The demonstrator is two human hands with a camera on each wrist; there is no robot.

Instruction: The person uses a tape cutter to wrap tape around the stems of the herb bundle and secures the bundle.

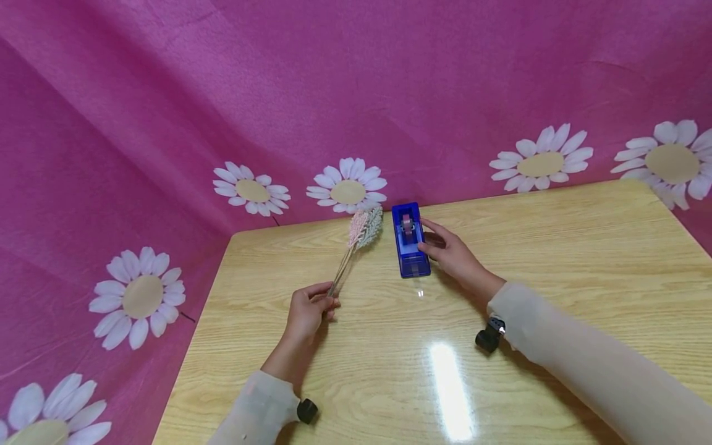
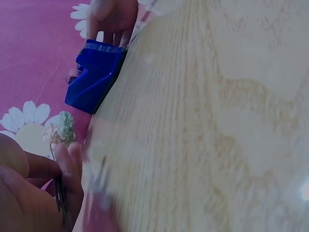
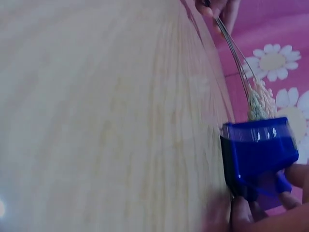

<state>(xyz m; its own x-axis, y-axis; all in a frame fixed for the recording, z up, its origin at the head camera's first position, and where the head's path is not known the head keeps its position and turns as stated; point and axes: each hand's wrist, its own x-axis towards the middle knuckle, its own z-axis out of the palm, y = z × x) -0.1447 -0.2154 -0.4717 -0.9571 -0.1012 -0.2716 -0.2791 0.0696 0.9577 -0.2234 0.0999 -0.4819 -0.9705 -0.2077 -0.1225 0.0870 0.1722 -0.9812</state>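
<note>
Two hands work: left hand (image 1: 308,311) pinches a pink-and-green dried flower sprig (image 1: 364,227); right hand (image 1: 453,255) grips the blue plastic tape dispenser (image 1: 410,248) at the sprig's three o'clock on the wooden counter (image 1: 556,259); pulling tape seems next.

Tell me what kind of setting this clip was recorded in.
Probably a staged craft corner, not a lived-in room: a wooden table enclosed by a pink daisy-print backdrop, with only a blue tape dispenser and a dried flower sprig on it.
</note>
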